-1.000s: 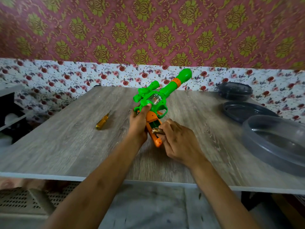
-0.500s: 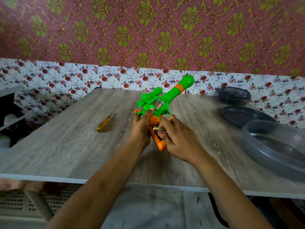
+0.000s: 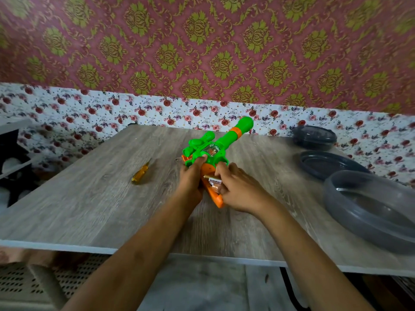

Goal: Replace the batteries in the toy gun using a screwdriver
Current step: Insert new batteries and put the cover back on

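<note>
A green toy gun (image 3: pixel 221 142) with an orange grip lies on the wooden table (image 3: pixel 89 198), barrel pointing away to the right. My left hand (image 3: pixel 192 179) grips the gun's body where the green part meets the orange grip. My right hand (image 3: pixel 239 189) pinches a gold battery (image 3: pixel 212 178) lying across the open grip; a second battery end shows just below it. A screwdriver (image 3: pixel 140 173) with a yellow handle lies on the table to the left of the gun, apart from both hands.
Dark round plastic lids and containers stand at the right: a large one (image 3: pixel 368 209) near the front, a flat lid (image 3: pixel 325 163) behind it, a smaller box (image 3: pixel 314 138) by the wall. A black-and-white shelf (image 3: pixel 13 158) is at the far left.
The view has tilted down slightly, so the gun sits lower in frame. My right hand has shifted on the battery at the grip. My left hand keeps its hold.
</note>
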Motion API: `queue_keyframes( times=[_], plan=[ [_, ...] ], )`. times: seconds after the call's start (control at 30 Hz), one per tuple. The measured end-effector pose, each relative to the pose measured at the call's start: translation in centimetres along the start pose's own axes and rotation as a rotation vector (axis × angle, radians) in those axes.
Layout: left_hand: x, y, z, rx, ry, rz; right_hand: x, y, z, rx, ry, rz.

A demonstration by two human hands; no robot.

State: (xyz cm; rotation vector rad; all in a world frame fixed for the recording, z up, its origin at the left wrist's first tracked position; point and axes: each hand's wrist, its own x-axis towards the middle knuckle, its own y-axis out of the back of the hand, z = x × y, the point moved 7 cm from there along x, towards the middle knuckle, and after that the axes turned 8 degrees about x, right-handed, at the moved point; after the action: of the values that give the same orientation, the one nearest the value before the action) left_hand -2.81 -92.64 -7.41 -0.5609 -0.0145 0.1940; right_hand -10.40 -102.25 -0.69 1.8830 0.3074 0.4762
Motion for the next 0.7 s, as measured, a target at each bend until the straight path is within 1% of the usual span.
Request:
queue_keyframes(
  times=[0.07,0.23,0.33,0.5,0.57,0.63,0.7],
  plan=[
    [-0.2,-0.3,0.1,0.011,-0.006,-0.045,0.1,0.2,0.0,0.013,-0.010,-0.025],
    [-0.2,-0.5,-0.1,0.010,-0.010,-0.082,0.4,-0.1,-0.4,-0.133,-0.036,-0.132],
    [-0.5,-0.8,-0.2,-0.005,0.010,-0.101,0.1,0.0,-0.5,-0.160,-0.053,-0.108],
    [-0.4,-0.6,-0.5,0.013,0.026,-0.030,0.0,-1.0,0.1,-0.239,-0.101,-0.053],
    [-0.6,-1.1,-0.7,0.024,0.030,-0.063,0.6,-0.9,0.7,-0.176,-0.136,-0.007],
    [-0.6,-1.2,-0.5,0.021,0.020,-0.078,1.1,-0.8,1.4,-0.011,-0.157,-0.009],
    [-0.2,-0.7,-0.3,0.011,0.017,-0.045,1.1,-0.4,2.3,0.205,-0.180,0.040]
  ],
)
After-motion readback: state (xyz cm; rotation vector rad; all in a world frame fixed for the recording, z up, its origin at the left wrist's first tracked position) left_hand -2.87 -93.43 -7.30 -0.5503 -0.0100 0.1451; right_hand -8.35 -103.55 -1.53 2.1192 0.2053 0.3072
